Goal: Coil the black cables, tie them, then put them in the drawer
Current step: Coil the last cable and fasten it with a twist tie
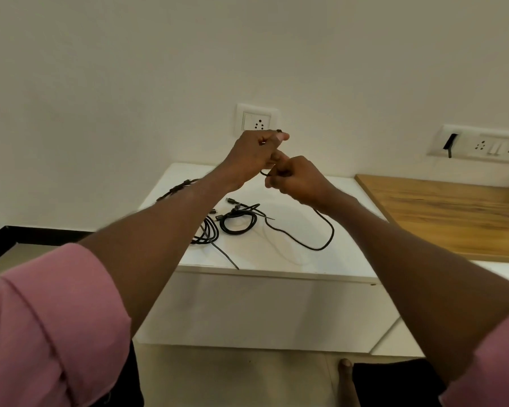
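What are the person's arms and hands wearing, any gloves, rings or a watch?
Both arms wear pink sleeves, rolled up above the elbow: the left sleeve with a stitched cuff seam, the right sleeve at the frame's corner. The left hand and right hand are bare: no gloves, watch or rings visible.

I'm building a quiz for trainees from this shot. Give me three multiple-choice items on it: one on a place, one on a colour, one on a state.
1. Where does the coiled black cable bundle lie?
A. on the white cabinet top
B. on the wooden board
C. on the floor

2. What colour are the person's sleeves?
A. blue
B. pink
C. white

3. What are the left hand and right hand doing?
A. resting flat
B. both gripping a loose black cable, raised above the top
C. holding nothing

Answers: 1 A, the bundle sits on the white surface; 2 B, both sleeves are pink; 3 B, the cable hangs from the curled fingers down to the top.
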`<state>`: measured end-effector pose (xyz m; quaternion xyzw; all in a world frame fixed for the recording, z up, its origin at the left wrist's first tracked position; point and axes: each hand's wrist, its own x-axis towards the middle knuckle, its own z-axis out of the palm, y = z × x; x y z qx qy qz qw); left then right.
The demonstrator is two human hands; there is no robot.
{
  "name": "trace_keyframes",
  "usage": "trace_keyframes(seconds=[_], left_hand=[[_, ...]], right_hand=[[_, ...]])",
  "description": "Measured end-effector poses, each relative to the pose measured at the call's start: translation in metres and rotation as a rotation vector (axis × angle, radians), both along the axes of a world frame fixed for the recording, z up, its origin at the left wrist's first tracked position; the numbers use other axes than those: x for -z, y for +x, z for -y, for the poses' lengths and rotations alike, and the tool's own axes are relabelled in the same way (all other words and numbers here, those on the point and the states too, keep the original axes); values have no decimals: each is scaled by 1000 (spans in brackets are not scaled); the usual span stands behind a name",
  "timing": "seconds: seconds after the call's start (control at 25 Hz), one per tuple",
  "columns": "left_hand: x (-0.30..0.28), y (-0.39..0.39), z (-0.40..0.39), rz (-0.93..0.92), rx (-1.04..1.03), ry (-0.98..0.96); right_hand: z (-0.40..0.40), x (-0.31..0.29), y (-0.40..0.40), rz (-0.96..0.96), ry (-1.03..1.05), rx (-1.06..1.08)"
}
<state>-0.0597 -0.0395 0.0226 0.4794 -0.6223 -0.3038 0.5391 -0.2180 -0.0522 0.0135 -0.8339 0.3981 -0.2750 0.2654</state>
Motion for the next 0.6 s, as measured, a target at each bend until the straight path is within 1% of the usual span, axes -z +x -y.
trace_keyframes(seconds=[0.04,0.12,0.2,0.28,0.36,0.44,0.52,0.6], left_hand=[[1,0,-2,59,14,-2],[1,2,-5,151,47,4],[0,4,-4,171,89,45],[-2,5,-3,107,121,144],[-5,6,-4,39,158,259],[-7,6,-7,-11,198,351],[-8,7,-9,-68,251,419],[-10,7,-9,-140,317,463]], right_hand=[[0,-2,-2,78,70,3],[2,-7,-7,221,142,14],[4,-10,-10,330,159,29],[7,-10,-11,370,124,66],[10,-9,-10,373,-17,124],[15,-7,-11,399,-140,226],[19,-7,-13,405,-187,296],[22,-4,-16,387,-192,330]])
